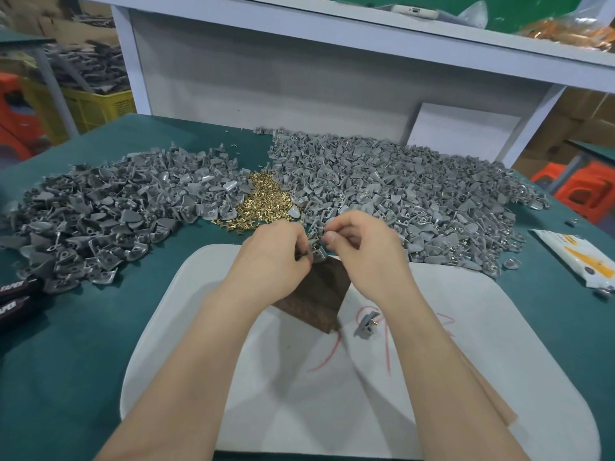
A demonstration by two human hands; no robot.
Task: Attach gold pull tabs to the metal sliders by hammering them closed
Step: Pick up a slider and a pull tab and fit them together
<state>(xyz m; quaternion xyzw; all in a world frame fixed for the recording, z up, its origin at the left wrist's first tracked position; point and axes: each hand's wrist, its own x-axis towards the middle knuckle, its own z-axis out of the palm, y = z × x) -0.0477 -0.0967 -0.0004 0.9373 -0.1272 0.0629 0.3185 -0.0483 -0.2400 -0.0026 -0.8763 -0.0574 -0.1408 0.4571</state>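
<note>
My left hand (pixel 276 254) and my right hand (pixel 362 247) meet above the far end of a dark wooden block (pixel 312 301). Between their fingertips they pinch a small grey metal slider (pixel 314 249); a gold piece on it is too small to make out. A heap of gold pull tabs (pixel 263 197) lies just beyond my hands. Grey sliders lie in a big pile at the left (pixel 109 214) and another at the right (pixel 399 188). One lone grey slider (pixel 366 322) lies on the white mat (pixel 466 361) right of the block. No hammer shows.
The green table (pixel 66 344) carries the mat and the piles. Black handles (pixel 16 294) poke in at the left edge. A white and orange packet (pixel 579 257) lies at the right. A white shelf unit (pixel 299 78) stands behind the piles.
</note>
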